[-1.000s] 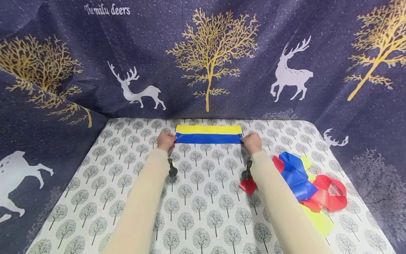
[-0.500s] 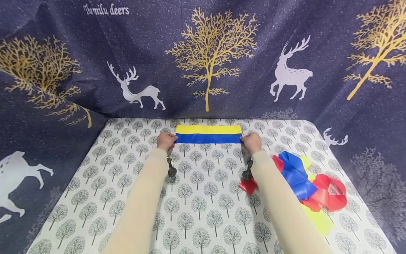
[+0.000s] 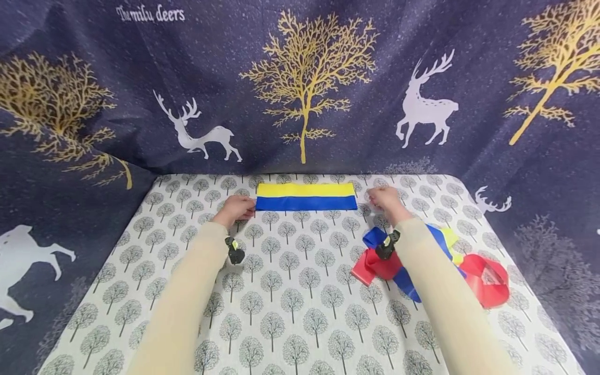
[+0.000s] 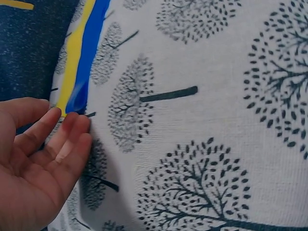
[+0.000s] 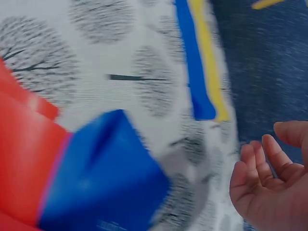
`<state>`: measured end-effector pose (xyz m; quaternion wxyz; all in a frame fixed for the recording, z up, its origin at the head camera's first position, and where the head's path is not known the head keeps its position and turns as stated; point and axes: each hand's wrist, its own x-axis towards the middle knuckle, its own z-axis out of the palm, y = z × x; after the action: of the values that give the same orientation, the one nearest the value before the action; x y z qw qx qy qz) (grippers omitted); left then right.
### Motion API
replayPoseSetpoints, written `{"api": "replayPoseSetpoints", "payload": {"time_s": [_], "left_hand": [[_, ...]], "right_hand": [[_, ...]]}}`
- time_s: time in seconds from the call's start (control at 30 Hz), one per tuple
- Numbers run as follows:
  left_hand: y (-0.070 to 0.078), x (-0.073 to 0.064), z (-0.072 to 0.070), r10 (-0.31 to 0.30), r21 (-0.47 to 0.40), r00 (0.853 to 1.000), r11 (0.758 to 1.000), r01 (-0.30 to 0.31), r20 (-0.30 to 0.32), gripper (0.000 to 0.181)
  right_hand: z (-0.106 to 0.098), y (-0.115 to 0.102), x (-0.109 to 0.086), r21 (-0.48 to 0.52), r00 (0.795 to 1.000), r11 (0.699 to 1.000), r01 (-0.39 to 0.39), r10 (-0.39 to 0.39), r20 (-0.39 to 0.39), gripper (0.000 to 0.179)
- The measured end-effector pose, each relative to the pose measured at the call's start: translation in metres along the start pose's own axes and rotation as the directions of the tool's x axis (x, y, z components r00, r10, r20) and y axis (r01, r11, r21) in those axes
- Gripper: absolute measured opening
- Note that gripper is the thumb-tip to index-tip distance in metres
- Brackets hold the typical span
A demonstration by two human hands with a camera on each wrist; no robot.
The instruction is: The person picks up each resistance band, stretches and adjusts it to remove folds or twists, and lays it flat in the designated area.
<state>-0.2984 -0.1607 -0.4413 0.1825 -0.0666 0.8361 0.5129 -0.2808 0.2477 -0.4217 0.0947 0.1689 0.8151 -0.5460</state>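
A yellow strip (image 3: 304, 189) and a blue strip (image 3: 307, 203) lie flat side by side near the table's far edge, the blue one nearer. They look like smooth, rubbery bands. My left hand (image 3: 237, 208) is at the left end of the blue strip; in the left wrist view its fingers are loosely bent, the tips close to that end, and whether they touch it I cannot tell. Off to the right of the strips, my right hand (image 3: 384, 199) hovers apart from them. Relaxed fingers (image 5: 262, 159) with nothing between them show in the right wrist view.
Under and beside my right forearm lies a loose heap of crumpled bands: a red band (image 3: 487, 281), a blue band (image 5: 106, 178) and a yellow piece (image 3: 449, 238). A tree-printed cloth (image 3: 290, 291) covers the table. Behind it hangs a dark curtain (image 3: 262, 140) with deer and trees.
Both hands have let go of the blue strip's ends and moved outward, the right one farther. The blue strip stays beside the yellow one. Parts of the heap by the right forearm have shifted.
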Motion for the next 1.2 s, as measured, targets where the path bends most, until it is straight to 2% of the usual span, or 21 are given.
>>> {"api": "replayPoseSetpoints", "payload": {"time_s": [0.1, 0.33, 0.6, 0.8, 1.03, 1.2], "left_hand": [[0.003, -0.004, -0.002, 0.014, 0.009, 1.0, 1.0, -0.015, 0.008, 0.042], [0.01, -0.011, -0.006, 0.053, 0.023, 0.999, 0.998, -0.053, -0.003, 0.041], [0.019, -0.018, -0.011, 0.066, -0.007, 0.998, 0.998, -0.066, 0.011, 0.043], [0.022, -0.025, -0.011, 0.068, -0.04, 0.998, 0.997, -0.068, 0.011, 0.042], [0.025, -0.035, -0.011, 0.103, -0.005, 0.995, 0.995, -0.102, 0.016, 0.042], [0.027, -0.041, -0.01, 0.129, 0.012, 0.991, 0.991, -0.13, 0.026, 0.042]], "right_hand": [[-0.015, -0.007, -0.008, -0.009, 0.999, 1.0, 0.005, -0.004, 0.034, 0.052], [-0.047, -0.012, -0.026, -0.164, 0.99, 0.984, 0.075, -0.054, 0.13, 0.053], [-0.07, -0.006, -0.041, -0.299, 0.984, 0.941, 0.158, -0.127, 0.121, 0.051], [-0.078, 0.003, -0.054, -0.37, 0.969, 0.897, 0.243, -0.21, 0.127, 0.045], [-0.082, 0.017, -0.066, -0.404, 0.96, 0.872, 0.278, -0.256, 0.11, 0.041], [-0.086, 0.026, -0.074, -0.452, 0.95, 0.837, 0.308, -0.298, 0.095, 0.039]]}}
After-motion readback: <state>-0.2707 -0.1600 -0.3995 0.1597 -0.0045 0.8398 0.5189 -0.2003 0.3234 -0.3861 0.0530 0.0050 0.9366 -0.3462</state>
